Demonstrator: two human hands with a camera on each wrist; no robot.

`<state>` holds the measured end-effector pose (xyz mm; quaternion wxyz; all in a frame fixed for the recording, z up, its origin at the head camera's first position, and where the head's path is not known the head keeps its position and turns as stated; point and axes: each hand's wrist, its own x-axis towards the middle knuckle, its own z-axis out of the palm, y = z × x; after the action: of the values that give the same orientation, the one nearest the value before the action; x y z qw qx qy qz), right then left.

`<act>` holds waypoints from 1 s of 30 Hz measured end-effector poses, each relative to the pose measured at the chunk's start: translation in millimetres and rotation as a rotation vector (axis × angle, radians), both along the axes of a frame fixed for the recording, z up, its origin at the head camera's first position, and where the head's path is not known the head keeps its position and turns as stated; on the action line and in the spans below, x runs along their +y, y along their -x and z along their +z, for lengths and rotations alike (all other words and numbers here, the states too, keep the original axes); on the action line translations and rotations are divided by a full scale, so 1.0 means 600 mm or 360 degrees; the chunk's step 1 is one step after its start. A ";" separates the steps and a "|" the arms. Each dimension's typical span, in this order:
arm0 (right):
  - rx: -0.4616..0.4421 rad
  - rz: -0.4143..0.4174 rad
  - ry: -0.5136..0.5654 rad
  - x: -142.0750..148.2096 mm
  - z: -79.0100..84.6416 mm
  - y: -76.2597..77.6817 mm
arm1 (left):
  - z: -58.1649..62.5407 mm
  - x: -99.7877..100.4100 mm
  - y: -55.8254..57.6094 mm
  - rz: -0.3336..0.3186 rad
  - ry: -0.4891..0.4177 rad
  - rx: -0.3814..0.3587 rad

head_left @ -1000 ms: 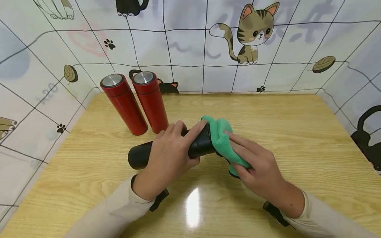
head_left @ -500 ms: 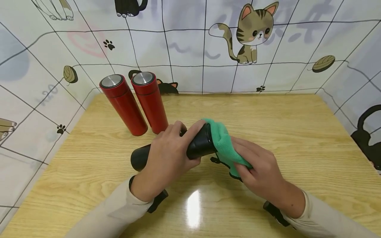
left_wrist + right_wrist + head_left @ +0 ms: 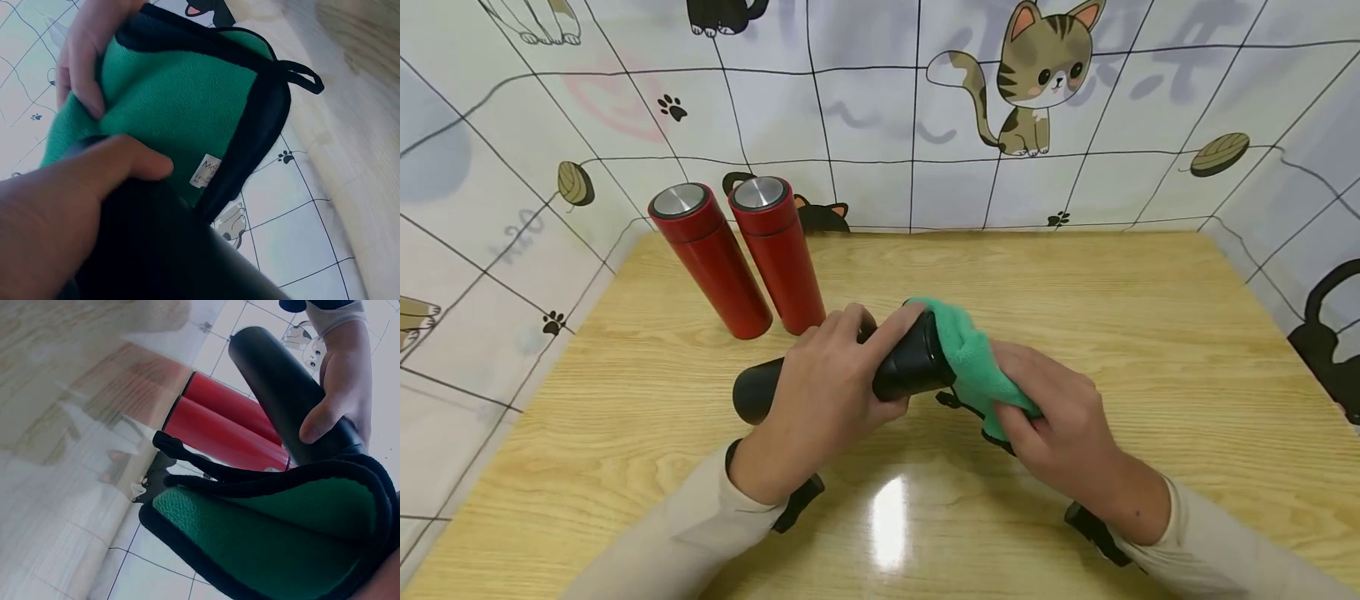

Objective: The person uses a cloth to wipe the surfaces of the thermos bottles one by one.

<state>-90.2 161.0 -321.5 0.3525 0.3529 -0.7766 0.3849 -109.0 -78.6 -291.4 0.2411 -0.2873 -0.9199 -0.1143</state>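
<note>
My left hand (image 3: 831, 387) grips a black thermos bottle (image 3: 916, 363), which lies tilted across the view with its right end raised. A green cloth (image 3: 972, 358) with black edging covers that right end. My right hand (image 3: 1060, 412) pinches the cloth in a bunch between thumb and fingers. In the left wrist view the cloth spreads out below the bottle's end, showing a white label (image 3: 205, 170) and a black hanging loop (image 3: 304, 76). The right wrist view shows the long smooth body of the bottle (image 3: 275, 384) and the left thumb across it.
Two red thermos bottles (image 3: 711, 262) with silver-topped lids stand upright at the back left of the wooden table (image 3: 1135, 333). Behind and beside it rises a white sheet (image 3: 865, 117) printed with cats and grid lines. A dark wrist device (image 3: 1097, 533) sits under the right wrist.
The right fingers have drawn in, bunching the cloth more tightly, and the cloth has shifted over the bottle's end. The bottle has moved slightly right; the left hand keeps its grip.
</note>
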 end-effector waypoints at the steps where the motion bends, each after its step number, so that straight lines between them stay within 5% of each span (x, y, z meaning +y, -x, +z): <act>1: -0.0044 -0.0010 0.0030 0.000 0.001 0.000 | 0.001 -0.001 0.000 -0.0015 -0.0012 0.0000; 6: -0.0524 -0.0067 0.0187 -0.002 0.006 -0.012 | 0.015 -0.008 -0.003 -0.0129 -0.0317 -0.0072; 9: -0.0875 -0.0075 0.0222 -0.003 0.015 -0.018 | 0.030 -0.016 -0.003 -0.0310 -0.0729 -0.0128; 14: -0.1232 -0.0020 0.0207 0.004 0.012 -0.008 | 0.045 -0.028 0.005 -0.0729 -0.1460 -0.0230; 17: -0.1494 0.0076 0.0177 0.011 0.003 0.007 | 0.043 -0.030 0.013 -0.0863 -0.1764 -0.0253; 26: -0.2343 0.0625 0.0484 0.010 -0.013 0.017 | 0.020 -0.027 0.026 -0.1018 -0.1948 -0.0094; 30: -0.2501 0.0685 0.0623 0.008 -0.017 0.017 | 0.015 -0.020 0.030 -0.1049 -0.1988 -0.0055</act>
<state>-100.6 165.6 -331.9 -0.3177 0.0550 -0.6311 0.7055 -126.7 -90.9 -282.3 0.2991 -0.3569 -0.5509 -0.6926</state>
